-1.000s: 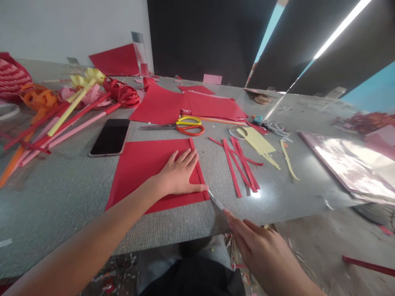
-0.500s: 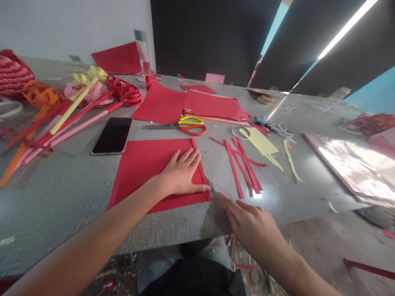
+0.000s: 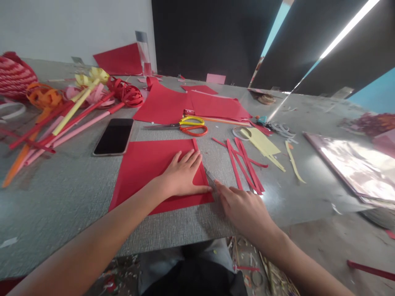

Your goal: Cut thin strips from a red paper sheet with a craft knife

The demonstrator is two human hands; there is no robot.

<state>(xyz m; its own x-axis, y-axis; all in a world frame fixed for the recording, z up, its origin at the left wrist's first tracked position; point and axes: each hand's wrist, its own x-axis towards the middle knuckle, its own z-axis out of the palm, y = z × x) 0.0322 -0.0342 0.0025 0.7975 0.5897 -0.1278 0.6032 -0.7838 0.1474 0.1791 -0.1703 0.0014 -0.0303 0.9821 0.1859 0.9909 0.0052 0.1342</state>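
A sheet of red paper (image 3: 145,164) lies on the grey table, with a narrow fold along its right edge. My left hand (image 3: 182,174) rests flat on it, fingers spread, the thumb near the lower right corner. Closed around a thin knife (image 3: 211,176) is my right hand (image 3: 243,207); the blade points up and left at the folded edge. Whether the blade is inside the fold I cannot tell. Several cut red strips (image 3: 247,164) lie right of the knife.
Scissors (image 3: 191,125) with yellow and orange handles lie behind the sheet, before more red paper (image 3: 216,105). A phone (image 3: 114,136) sits at its left, near paper flowers on sticks (image 3: 74,111). Yellow paper (image 3: 262,142) and a shiny pink-edged packet (image 3: 352,168) are to the right.
My right hand and the knife have moved slightly away from me, up along the sheet's right edge. My left hand stays pressed on the paper.
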